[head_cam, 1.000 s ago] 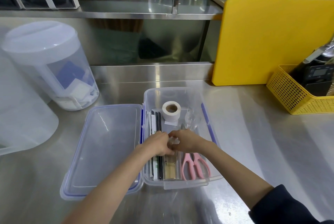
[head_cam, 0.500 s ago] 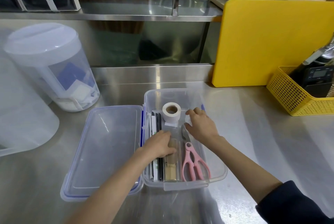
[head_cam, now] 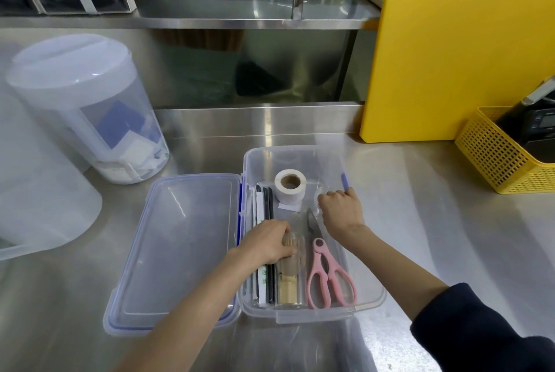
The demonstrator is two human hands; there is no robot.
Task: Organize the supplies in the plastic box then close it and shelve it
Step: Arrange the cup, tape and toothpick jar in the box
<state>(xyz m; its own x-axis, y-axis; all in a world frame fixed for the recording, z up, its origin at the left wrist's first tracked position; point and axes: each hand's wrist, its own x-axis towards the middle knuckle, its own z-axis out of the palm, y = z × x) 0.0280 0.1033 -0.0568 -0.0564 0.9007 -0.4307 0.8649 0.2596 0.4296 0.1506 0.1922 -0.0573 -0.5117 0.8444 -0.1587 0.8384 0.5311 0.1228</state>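
Observation:
The clear plastic box [head_cam: 288, 149] stands open on the steel counter, its blue-sealed lid [head_cam: 180, 245] folded flat to the left. Inside lie a white tape roll [head_cam: 289, 183], black and white wrapped sticks [head_cam: 265, 206] along the left wall, a clear toothpick jar [head_cam: 290, 277] and pink scissors [head_cam: 330, 277]. My left hand [head_cam: 267, 241] is curled over the top end of the toothpick jar. My right hand [head_cam: 341, 209] is closed over a small clear round item [head_cam: 319, 195] near the box's right wall; most of that item is hidden.
A large lidded translucent canister [head_cam: 87, 107] and a second translucent tub [head_cam: 36, 206] stand at the left. A yellow cutting board [head_cam: 459, 65] leans at the back right beside a yellow basket [head_cam: 495, 158]. A steel shelf [head_cam: 210, 22] runs above the counter.
My right hand left my left hand at the jar, moved to the far right part of the box and closed on the clear round item. My left hand stayed on the jar.

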